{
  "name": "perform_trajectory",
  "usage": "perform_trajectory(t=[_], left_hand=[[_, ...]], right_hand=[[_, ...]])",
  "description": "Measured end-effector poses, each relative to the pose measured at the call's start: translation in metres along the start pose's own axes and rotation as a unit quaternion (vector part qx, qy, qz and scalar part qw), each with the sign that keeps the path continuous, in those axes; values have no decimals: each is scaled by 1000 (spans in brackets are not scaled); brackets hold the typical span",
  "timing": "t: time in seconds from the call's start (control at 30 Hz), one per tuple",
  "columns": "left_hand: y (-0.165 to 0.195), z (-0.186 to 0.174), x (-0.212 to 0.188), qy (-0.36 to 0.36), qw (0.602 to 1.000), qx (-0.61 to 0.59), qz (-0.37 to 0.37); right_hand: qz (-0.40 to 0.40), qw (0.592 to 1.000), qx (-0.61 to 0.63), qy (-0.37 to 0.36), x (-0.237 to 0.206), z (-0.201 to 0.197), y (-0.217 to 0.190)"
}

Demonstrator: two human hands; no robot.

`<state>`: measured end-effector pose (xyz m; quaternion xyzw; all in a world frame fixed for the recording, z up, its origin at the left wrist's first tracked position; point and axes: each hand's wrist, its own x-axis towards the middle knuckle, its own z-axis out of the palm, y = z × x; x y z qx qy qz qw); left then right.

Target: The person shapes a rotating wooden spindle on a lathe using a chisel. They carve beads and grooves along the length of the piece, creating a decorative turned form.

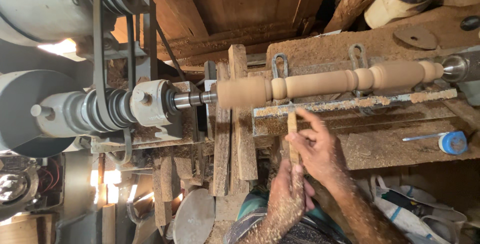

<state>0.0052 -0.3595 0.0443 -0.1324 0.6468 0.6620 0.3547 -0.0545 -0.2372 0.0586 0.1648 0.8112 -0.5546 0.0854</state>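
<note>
Turning a spindle on a belt-driven lathe, tool a hair off the work.

Grey cast-metal headstock with its black drive belt (98, 49) runs exposed at left; a loose sleeve or cloth could get pulled in. Long pale turned-wood spindle with beads and coves (320, 81) sits between the headstock spindle and the shiny steel tail centre (454, 67), blurred, so likely spinning; a dig-in could throw it. Sawdust-caked flat wooden tool rest (350, 105) lies just below it; chips could let the tool skid. Narrow wooden-handled turning tool (292, 139) lies across the rest, tip near the left bead. Right hand (316, 149) pinches the shaft, index finger extended toward the rest, close to the work. Left hand (290, 199) closes around the handle. Small blue-capped tool (452, 142) lies well apart.
</note>
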Motion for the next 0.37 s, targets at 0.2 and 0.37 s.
perform_trajectory(t=[0.2, 0.37], left_hand=[[5, -3, 4, -9, 998, -17, 54], [12, 1, 10, 4, 998, -46, 44]], right_hand=[[-37, 999, 28, 21, 7, 10, 2], [-8, 998, 53, 21, 19, 11, 12]])
